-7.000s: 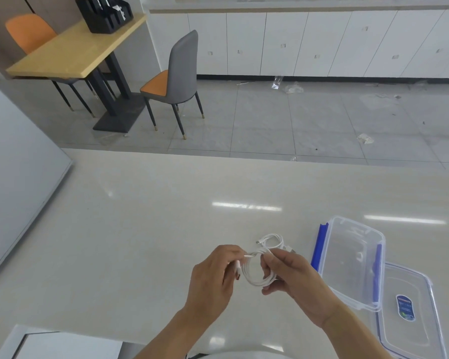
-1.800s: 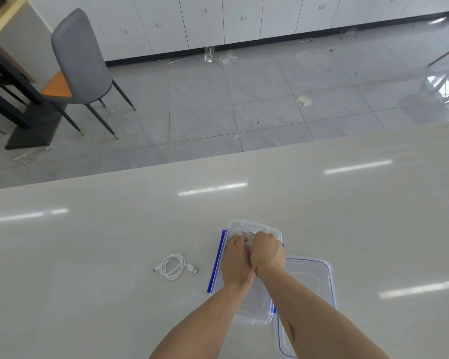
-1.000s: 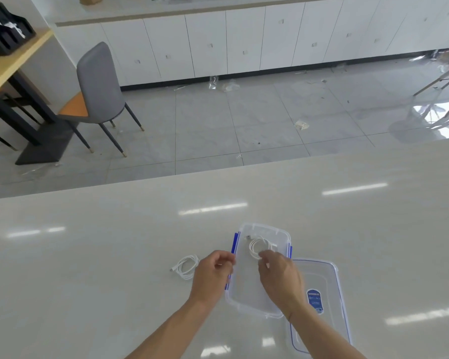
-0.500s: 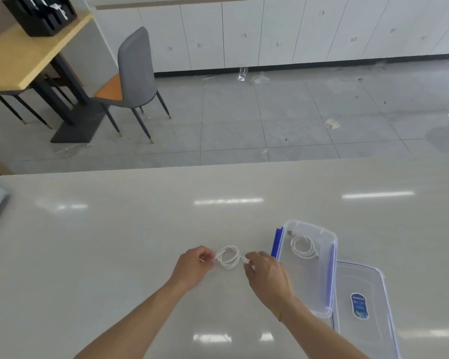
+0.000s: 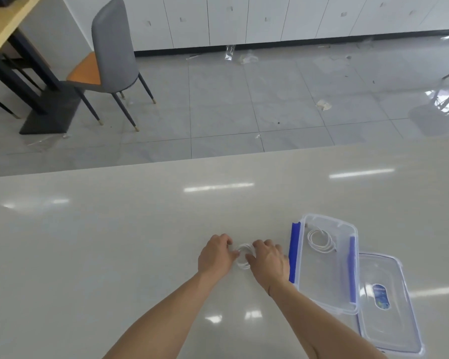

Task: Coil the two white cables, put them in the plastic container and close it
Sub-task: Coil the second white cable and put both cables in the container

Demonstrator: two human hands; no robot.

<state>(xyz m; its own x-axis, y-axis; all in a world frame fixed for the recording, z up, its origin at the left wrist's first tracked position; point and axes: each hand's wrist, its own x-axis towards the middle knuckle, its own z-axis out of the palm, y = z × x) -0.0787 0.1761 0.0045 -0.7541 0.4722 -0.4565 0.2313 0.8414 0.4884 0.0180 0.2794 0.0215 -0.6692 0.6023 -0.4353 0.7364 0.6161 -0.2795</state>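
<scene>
both forearms are stretched forward over the pale table point(image 5: 88, 242), converging toward one small spot near its middle. the left hand point(image 5: 214, 256) is laid palm down with its knuckles raised, and its curled fingertips are set against the left edge of a coiled white cable point(image 5: 244, 257) lying on the table. the right hand point(image 5: 268, 263) is held the same way on the opposite side, its fingers curled against the right edge of the coil, so the coil is pinched between the two hands. whether the coil is lifted off the surface cannot be told.

just right of the right hand the open plastic container point(image 5: 327, 288) is seen, clear with blue side latches, its long side running from near to far. a second coiled white cable point(image 5: 320, 240) is laid inside it, in the far half. the container's near right corner is resting over the edge of the clear lid point(image 5: 397, 330), which is placed flat on the table at the near right. a blue oval label point(image 5: 381, 299) is carried on the lid; its writing is too small to be read.

beyond the table a grey tiled floor, a grey chair with an orange seat point(image 5: 109, 63) and white cabinets point(image 5: 270, 19) are visible.
</scene>
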